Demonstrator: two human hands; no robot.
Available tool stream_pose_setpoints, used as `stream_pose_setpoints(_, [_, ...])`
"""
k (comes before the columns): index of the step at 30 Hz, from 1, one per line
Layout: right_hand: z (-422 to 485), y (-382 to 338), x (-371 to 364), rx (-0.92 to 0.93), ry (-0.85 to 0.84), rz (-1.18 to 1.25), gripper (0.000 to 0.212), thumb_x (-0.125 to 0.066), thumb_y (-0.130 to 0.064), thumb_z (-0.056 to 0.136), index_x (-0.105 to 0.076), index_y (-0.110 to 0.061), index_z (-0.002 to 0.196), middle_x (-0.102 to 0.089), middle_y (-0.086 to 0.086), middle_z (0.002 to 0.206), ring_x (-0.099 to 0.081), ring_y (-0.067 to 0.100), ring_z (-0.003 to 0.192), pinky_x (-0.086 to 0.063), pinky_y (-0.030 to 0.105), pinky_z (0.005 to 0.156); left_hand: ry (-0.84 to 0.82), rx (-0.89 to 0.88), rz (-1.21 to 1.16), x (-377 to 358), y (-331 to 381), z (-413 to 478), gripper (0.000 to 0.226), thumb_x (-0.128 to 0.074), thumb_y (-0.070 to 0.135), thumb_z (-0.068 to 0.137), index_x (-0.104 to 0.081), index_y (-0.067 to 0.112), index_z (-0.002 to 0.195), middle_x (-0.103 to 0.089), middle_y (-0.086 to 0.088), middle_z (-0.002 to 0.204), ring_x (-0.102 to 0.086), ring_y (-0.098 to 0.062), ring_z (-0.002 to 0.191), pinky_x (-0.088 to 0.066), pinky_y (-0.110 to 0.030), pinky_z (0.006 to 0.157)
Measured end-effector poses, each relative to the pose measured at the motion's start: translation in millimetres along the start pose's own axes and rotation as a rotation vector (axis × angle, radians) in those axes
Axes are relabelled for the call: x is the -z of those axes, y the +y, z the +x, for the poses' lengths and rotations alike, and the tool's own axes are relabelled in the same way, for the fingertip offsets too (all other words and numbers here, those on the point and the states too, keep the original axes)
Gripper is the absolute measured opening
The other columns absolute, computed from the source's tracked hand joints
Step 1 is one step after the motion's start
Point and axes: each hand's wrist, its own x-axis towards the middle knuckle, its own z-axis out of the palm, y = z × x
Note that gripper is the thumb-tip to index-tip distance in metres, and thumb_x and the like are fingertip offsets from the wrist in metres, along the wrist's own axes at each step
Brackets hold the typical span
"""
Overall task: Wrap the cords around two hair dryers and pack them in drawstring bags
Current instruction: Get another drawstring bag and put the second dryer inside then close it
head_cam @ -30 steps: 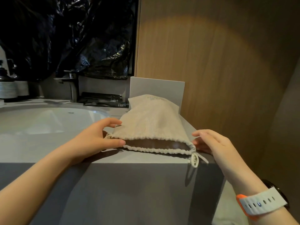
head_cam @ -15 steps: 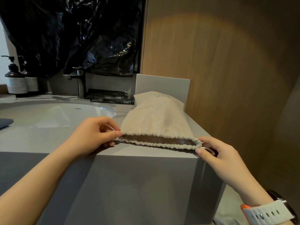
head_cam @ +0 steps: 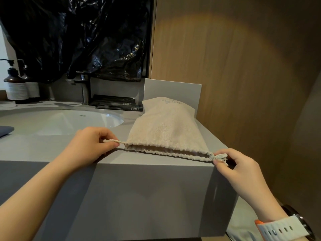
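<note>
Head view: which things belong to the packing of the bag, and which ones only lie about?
Job: beige cloth drawstring bag; its pale cord, pinched at one end by the left hand and at the other by the right hand.
Lying about: brown pump bottle; metal tap; black sachets; white basin; black plastic sheet.

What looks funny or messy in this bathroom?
The crumpled black plastic sheet hanging above the sink looks odd; what it covers is hidden. The drawstring end pinched by the right hand is frayed. Nothing is spilled.
</note>
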Motion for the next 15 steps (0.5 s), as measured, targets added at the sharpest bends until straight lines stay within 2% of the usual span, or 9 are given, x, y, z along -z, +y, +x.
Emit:
stream_pose_setpoints(3, [-0.6, 2.3, 1.5, 0.01, 0.05, -0.071, 0.016, -0.063, -0.019, 0.085, -0.055, -0.029, 0.095, -0.054, -0.013, 0.089, -0.049, -0.001, 0.076, -0.035, 0.007, 0.061, 0.017, 0.003, 0.076, -0.5, 2.8, -0.2, 0.013, -0.072, 0.022, 0.08, -0.068, 0.027, 0.069, -0.06, 0.012, 0.06, -0.051, -0.002, 0.062, -0.032, -0.017, 0.051])
stream_pose_setpoints(6, [1.3, 7.2, 5.9, -0.031, 0.061, -0.126, 0.013, -0.06, -0.021, 0.086, -0.06, -0.022, 0.1, -0.054, -0.008, 0.094, -0.048, 0.002, 0.077, -0.035, 0.009, 0.063, 0.005, -0.001, 0.102, -0.3, 2.8, 0.2, 0.013, -0.07, 0.022, 0.081, -0.067, 0.027, 0.07, -0.063, 0.008, 0.067, -0.052, -0.002, 0.067, -0.033, -0.016, 0.053])
stream_pose_setpoints(11, [4.7, 15.4, 16.3, -0.07, 0.027, -0.213, 0.022, -0.057, -0.02, 0.089, -0.062, -0.013, 0.109, -0.053, -0.005, 0.098, -0.048, 0.01, 0.088, -0.038, 0.016, 0.067, -0.001, -0.003, 0.145, 2.5, 2.9, 1.4, 0.014, -0.07, 0.022, 0.082, -0.065, 0.026, 0.069, -0.061, 0.009, 0.061, -0.051, -0.001, 0.061, -0.028, -0.014, 0.048])
stream_pose_setpoints(15, [2.9, 21.3, 22.7, -0.131, 0.061, -0.199, 0.02, -0.055, -0.021, 0.09, -0.061, -0.013, 0.107, -0.057, -0.001, 0.1, -0.049, 0.013, 0.089, -0.039, 0.018, 0.064, 0.011, 0.026, 0.07, 3.4, 0.6, 2.9, 0.016, -0.072, 0.016, 0.08, -0.068, 0.022, 0.066, -0.063, 0.004, 0.054, -0.055, -0.004, 0.051, -0.039, -0.009, 0.046])
